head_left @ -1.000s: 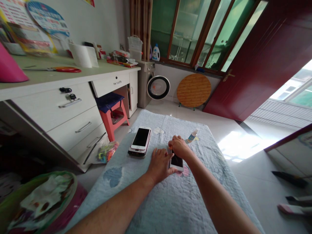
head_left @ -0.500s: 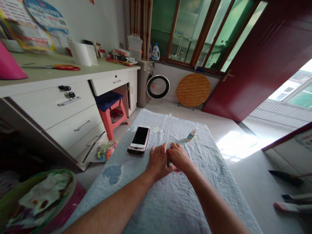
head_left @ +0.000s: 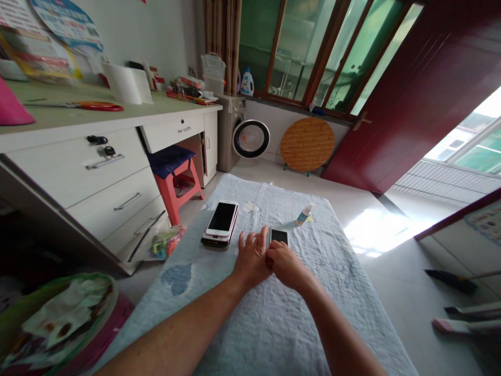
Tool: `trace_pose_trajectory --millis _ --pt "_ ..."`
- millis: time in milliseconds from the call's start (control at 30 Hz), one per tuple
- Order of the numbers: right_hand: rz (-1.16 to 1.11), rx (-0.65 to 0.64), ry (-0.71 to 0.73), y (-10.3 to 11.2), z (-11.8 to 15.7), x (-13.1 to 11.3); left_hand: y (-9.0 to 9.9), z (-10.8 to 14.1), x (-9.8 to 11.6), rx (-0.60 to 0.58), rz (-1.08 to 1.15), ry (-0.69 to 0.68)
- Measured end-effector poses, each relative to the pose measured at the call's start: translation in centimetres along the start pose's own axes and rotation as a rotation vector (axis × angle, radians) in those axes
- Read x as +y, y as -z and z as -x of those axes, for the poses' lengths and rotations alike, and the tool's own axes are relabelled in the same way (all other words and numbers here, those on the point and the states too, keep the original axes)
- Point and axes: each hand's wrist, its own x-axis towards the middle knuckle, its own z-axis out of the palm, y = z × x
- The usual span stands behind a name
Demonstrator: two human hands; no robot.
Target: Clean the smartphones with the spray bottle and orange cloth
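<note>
A small white phone (head_left: 279,236) with a dark screen lies on the blue cloth (head_left: 250,324), its upper part showing. My right hand (head_left: 288,263) has its fingers curled over the phone's near end; what they hold, if anything, is hidden. Against the phone's left side rests my left hand (head_left: 251,258), fingers stretched and apart, its thumb hidden behind the right hand. To the left, a larger white phone (head_left: 222,217) lies stacked on a dark phone (head_left: 214,242). A small spray bottle (head_left: 303,215) stands beyond my right hand.
Left of the cloth are a white desk (head_left: 82,183), a red stool (head_left: 178,190) with a dark blue cover, and a bin (head_left: 117,313) holding crumpled paper. A washing machine (head_left: 230,133) with its door open stands at the back, beside a round wooden board (head_left: 307,143).
My right hand has drawn back toward me, uncovering the small phone's screen. My left hand has shifted slightly nearer and its fingers have spread. The view has turned a little to the right.
</note>
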Motion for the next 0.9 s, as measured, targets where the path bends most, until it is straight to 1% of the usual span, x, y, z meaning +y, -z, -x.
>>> trace_pose_trajectory --millis 133,267,367,467,533,667,733,800,900 --pt "-0.124 0.029 -0.006 0.0 0.3 0.3 -0.1 -0.1 -0.1 0.004 0.034 -0.035" --pt "-0.217 0.122 -0.085 0.4 0.9 0.5 -0.2 -0.3 -0.4 -0.046 0.090 -0.102" --pt "-0.198 0.166 -0.091 0.4 1.1 1.0 -0.1 -0.4 -0.5 -0.064 0.102 -0.112" --pt "-0.170 0.205 -0.100 -0.1 0.9 1.9 0.0 -0.5 -0.5 -0.065 0.093 -0.119" --pt "-0.147 0.266 -0.154 -0.5 0.5 2.7 0.1 -0.6 -0.5 -0.074 0.087 -0.121" --pt "-0.089 0.414 -0.325 -0.9 -0.2 4.5 0.1 -0.7 -0.6 -0.074 0.085 -0.127" --pt "-0.075 0.464 -0.393 -1.0 -0.3 5.2 0.0 -0.7 -0.7 -0.074 0.097 -0.132" --pt "-0.066 0.496 -0.420 -1.0 -0.4 5.4 0.0 -0.7 -0.8 -0.076 0.106 -0.138" --pt "-0.043 0.505 -0.406 -1.2 -0.6 5.1 -0.1 -0.7 -0.8 -0.080 0.114 -0.142"
